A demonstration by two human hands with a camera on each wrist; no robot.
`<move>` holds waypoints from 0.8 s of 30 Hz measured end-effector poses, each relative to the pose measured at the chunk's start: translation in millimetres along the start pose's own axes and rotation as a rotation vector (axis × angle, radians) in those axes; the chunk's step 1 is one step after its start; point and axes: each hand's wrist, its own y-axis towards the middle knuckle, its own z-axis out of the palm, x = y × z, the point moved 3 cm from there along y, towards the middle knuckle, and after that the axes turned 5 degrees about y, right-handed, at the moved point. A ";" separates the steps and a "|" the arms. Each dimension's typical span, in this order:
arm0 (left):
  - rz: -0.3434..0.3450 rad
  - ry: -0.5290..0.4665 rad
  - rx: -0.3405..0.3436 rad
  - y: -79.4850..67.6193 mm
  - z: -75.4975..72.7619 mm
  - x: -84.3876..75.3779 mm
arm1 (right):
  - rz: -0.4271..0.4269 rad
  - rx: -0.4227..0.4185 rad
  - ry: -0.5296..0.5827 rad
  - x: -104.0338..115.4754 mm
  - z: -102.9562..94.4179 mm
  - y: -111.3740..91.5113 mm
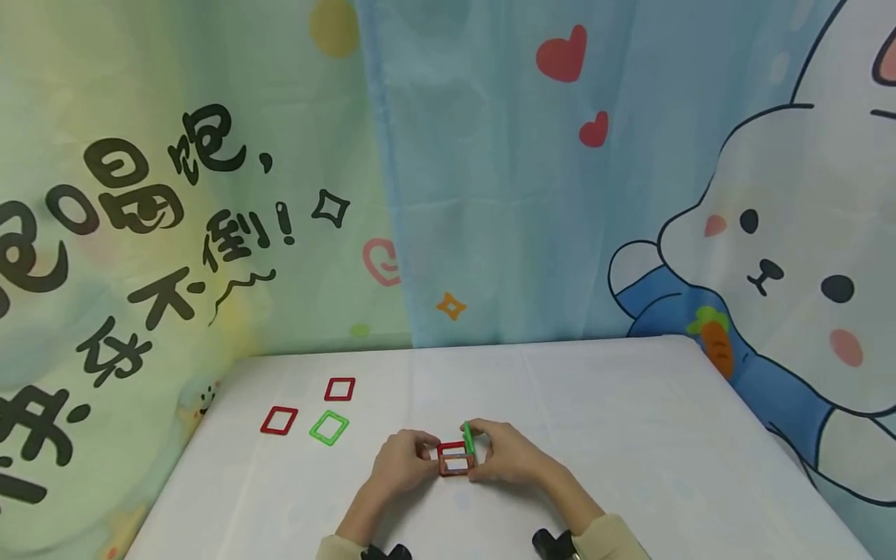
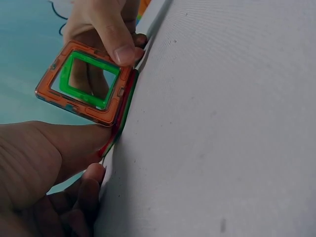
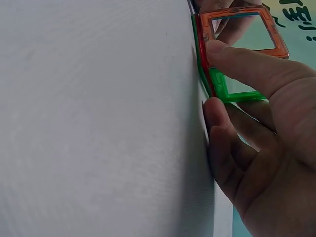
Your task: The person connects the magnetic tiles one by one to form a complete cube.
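Observation:
Several square magnetic tiles are joined in a small block on the white table. A red tile (image 1: 451, 446) lies at its base, with a green edge (image 3: 199, 59) showing under it in the wrist views. An orange tile (image 2: 120, 94) stands upright at the near side, and a green tile (image 1: 468, 438) stands along the right side. My left hand (image 1: 402, 465) holds the block's left side, its thumb by the orange tile's corner. With my right hand (image 1: 514, 455) I pinch the green tile; that thumb touches the orange tile's other side.
Farther left on the white table (image 1: 595, 404) lie two loose red tiles, one at the back (image 1: 328, 389) and one nearer the left edge (image 1: 267, 421). A loose green tile (image 1: 318, 421) lies close to them. A printed curtain (image 1: 483, 233) hangs behind the table.

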 end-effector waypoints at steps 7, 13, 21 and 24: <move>-0.006 -0.065 0.019 -3.0 -6.5 8.3 | 0.015 0.002 0.001 2.1 1.6 2.3; -0.035 -0.088 -0.008 -10.9 -25.1 25.0 | 0.000 -0.013 0.021 4.7 3.1 0.3; -0.093 -0.078 -0.072 -20.9 -62.1 54.7 | -0.026 -0.027 0.012 1.6 1.1 -1.5; -0.129 -0.041 -0.119 -25.7 -81.2 67.0 | -0.039 -0.024 0.010 2.0 0.7 1.8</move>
